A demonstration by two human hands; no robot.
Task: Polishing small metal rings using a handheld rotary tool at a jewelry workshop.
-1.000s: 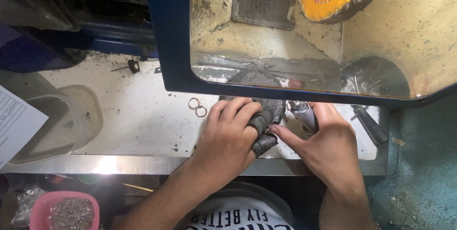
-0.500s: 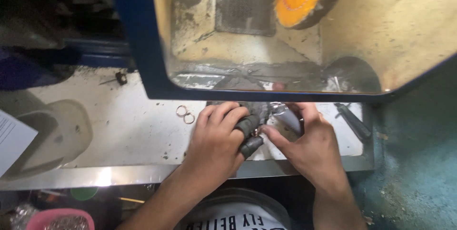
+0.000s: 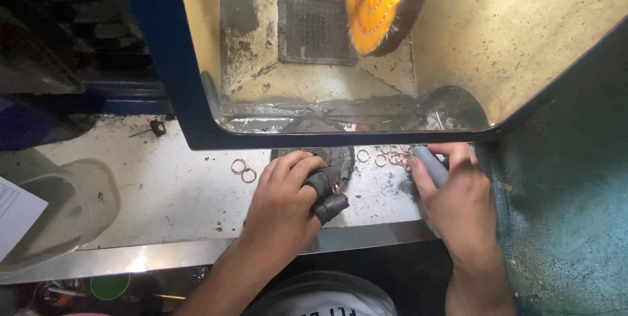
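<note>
My left hand (image 3: 288, 201) rests on the dirty white bench, its thumb and forefinger in dark finger guards (image 3: 327, 192), pinching a small gold ring (image 3: 335, 189) over a dark round pad (image 3: 340, 158). My right hand (image 3: 458, 201) is further right, closed around a grey cylindrical handle (image 3: 428, 165) whose tip reaches a cluster of several gold rings (image 3: 392, 158). A yellow cloth polishing wheel (image 3: 383, 5) on a blue spindle hangs above, inside the dust hood.
Two more rings (image 3: 243, 170) lie left of my left hand. A blue-framed hood (image 3: 163, 61) with a vent grille (image 3: 317, 27) stands behind. A clear plastic tub (image 3: 59, 211) and a white paper (image 3: 16, 214) sit at the left. The bench's metal edge (image 3: 196, 254) runs in front.
My hands were pressed together over the dark pad; the right hand has since pulled away to the right with the grey handle. The view has tilted up, showing more of the wheel.
</note>
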